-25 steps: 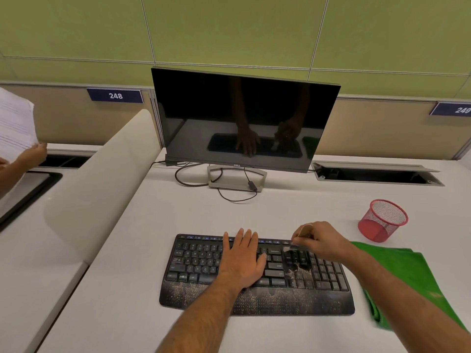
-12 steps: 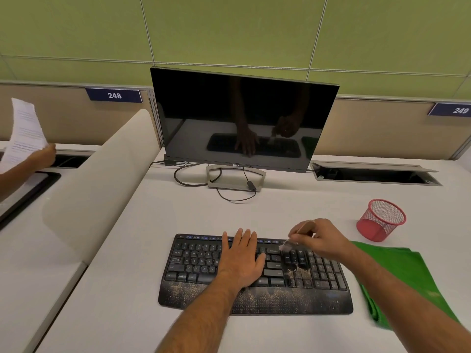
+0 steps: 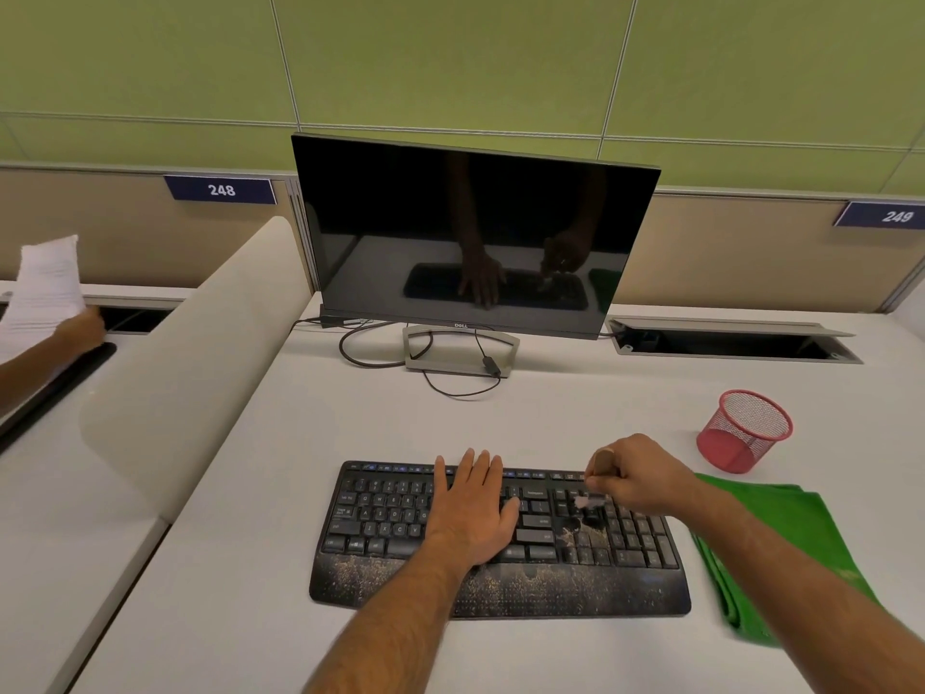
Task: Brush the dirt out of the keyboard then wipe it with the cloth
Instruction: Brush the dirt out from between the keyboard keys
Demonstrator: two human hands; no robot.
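From my seat I see the white desk [image 3: 550, 408] filling the lower view, backed by a green wall panel [image 3: 450, 52] and a beige partition carrying number plates 248 [image 3: 220, 189] and 249 [image 3: 897, 215]. A dark monitor [image 3: 470, 217] stands at the far middle of the desk on a grey stand [image 3: 458, 354], with black cables [image 3: 380, 360] looping beside the stand. A pale curved divider [image 3: 190, 373] separates this desk from the neighbouring one on the left, where another person's hand [image 3: 80, 328] holds a sheet of paper [image 3: 45, 288].

The black keyboard [image 3: 380, 513] lies near the front of the desk, straight ahead of me, its palm rest and right middle keys speckled with tan dirt [image 3: 500, 583]. The folded green cloth [image 3: 801, 533] lies on the desk just right of the keyboard, partly under the right forearm. A red mesh cup [image 3: 745, 430] sits beyond the cloth, apart from it.

My left hand [image 3: 473, 508] rests flat on the middle keys, fingers straight and close together, thumb out to the side. My right hand [image 3: 635, 473] hovers over the right part of the keyboard, fingers curled and pinching a small brush [image 3: 595, 480]; its pale bristles look blurred and meet the keys above the dirt patch.
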